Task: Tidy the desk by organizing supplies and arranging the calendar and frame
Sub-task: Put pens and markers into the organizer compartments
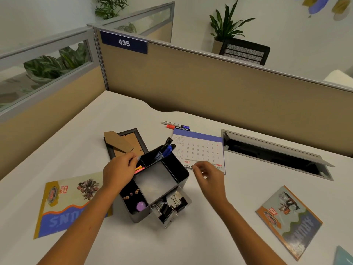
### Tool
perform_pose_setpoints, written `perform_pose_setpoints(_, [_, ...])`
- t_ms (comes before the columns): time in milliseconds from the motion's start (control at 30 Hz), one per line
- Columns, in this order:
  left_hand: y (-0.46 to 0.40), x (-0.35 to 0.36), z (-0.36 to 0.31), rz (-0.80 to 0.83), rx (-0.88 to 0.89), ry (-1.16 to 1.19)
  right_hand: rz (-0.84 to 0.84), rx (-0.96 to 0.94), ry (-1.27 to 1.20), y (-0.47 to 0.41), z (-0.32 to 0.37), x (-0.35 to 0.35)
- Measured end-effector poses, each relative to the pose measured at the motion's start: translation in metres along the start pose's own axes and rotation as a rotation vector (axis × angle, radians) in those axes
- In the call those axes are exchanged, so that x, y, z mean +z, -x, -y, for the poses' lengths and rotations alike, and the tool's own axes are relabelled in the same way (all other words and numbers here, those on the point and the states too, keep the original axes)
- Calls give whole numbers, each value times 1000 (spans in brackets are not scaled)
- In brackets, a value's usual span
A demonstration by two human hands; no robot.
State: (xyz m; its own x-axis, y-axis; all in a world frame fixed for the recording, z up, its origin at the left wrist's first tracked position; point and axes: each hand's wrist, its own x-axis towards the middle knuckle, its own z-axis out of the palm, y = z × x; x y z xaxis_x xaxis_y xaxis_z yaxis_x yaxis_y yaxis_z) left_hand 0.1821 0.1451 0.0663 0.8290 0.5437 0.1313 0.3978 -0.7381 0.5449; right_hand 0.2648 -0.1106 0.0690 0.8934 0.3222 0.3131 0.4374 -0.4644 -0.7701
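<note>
Cubicle, white desk [210,236], beige partition behind. Black organizer [164,180] mid-desk, markers [165,150] upright in its back compartment, clips [172,206] in open drawer. Left hand [119,172] at organizer's left rim, fingers curled, over pink sticks [139,168]; whether it grips anything, cannot tell. Right hand [208,176] blurred, loosely open, empty, over calendar's near edge. Calendar [200,152] flat, just right of organizer. Frame [124,143] face down behind it. Loose pens [176,126] toward back edge. Likely next: steady organizer with left, fetch pens with right, drop them tip-down beside markers.
</note>
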Motion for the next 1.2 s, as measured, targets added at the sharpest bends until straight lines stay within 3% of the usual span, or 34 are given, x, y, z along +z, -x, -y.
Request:
perform_pose_setpoints(267, [-25, -5, 4, 249, 56, -32, 106, 119, 194, -97, -37, 28])
perform_pose_setpoints(500, [-65, 5, -8, 520, 148, 213, 287, 167, 368, -159, -64, 68])
perform_pose_setpoints(633, [-104, 13, -12, 531, 87, 367, 346, 178, 452, -181, -73, 83])
perform_pose_setpoints(767, [-152, 36, 0, 424, 156, 88, 390, 142, 618, -196, -82, 95])
perform_pose_setpoints(967, [-182, 73, 27, 555, 227, -447, 451, 106, 688, -213, -98, 105])
perform_pose_setpoints(1200, [-176, 87, 37, 494, 258, -502, 429, 120, 652, -231, -101, 109])
